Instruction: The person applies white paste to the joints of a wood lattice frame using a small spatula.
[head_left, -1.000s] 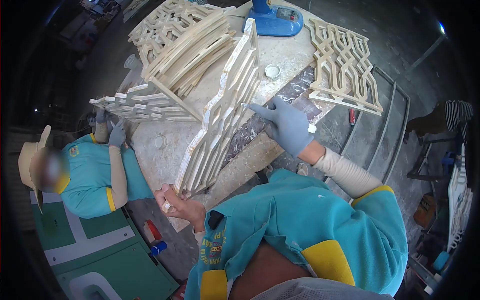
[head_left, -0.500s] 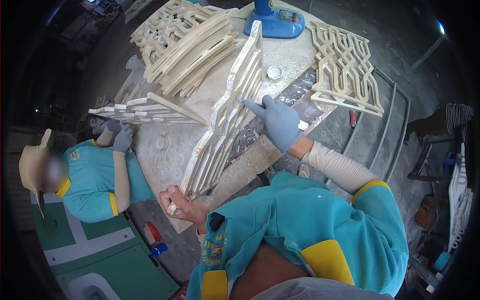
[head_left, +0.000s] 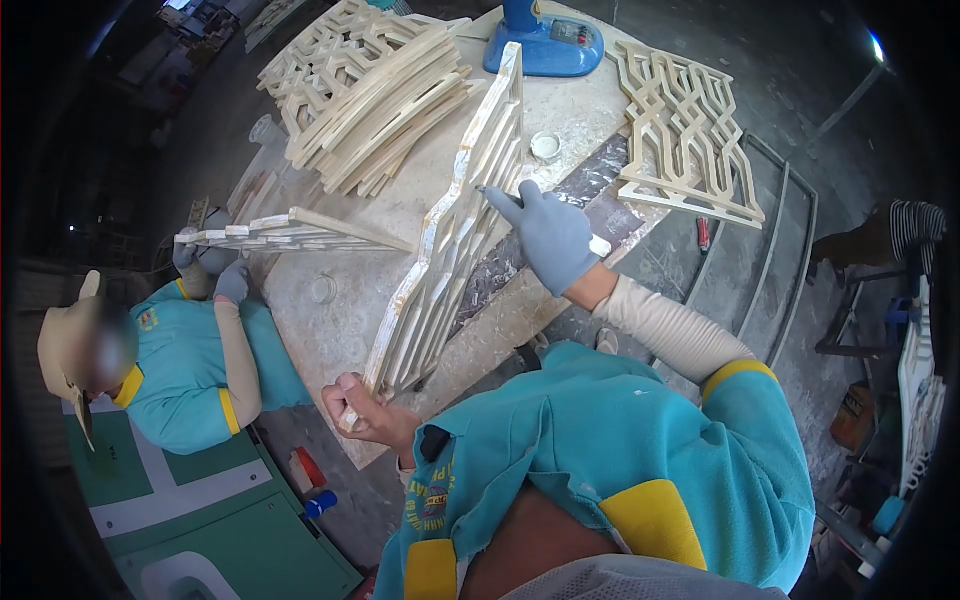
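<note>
A wooden lattice panel [head_left: 440,230] stands on edge, tilted, with white filler smears along its near edge. My bare left hand [head_left: 368,412] is wrapped round its lower end. My right hand [head_left: 553,240], in a grey glove, is closed round a slim tool with a pale handle end [head_left: 600,246] showing behind the palm. Its index finger stretches forward, and the dark tip lies close to the panel's slats. Most of the tool is hidden in the glove. Beyond that hand, a small round tub [head_left: 546,147] of white material sits on the table [head_left: 390,215].
On the left a co-worker [head_left: 195,345] in gloves holds another lattice panel [head_left: 300,232]. Curved wooden strips [head_left: 375,110] are stacked at the back beside a blue machine base [head_left: 545,48]. A lattice panel [head_left: 690,140] lies at the right edge. Metal frame bars [head_left: 775,250] stand beyond it.
My right hand has shifted slightly along the panel, while my left hand keeps its hold. The co-worker's panel has tilted and their hands have moved a little.
</note>
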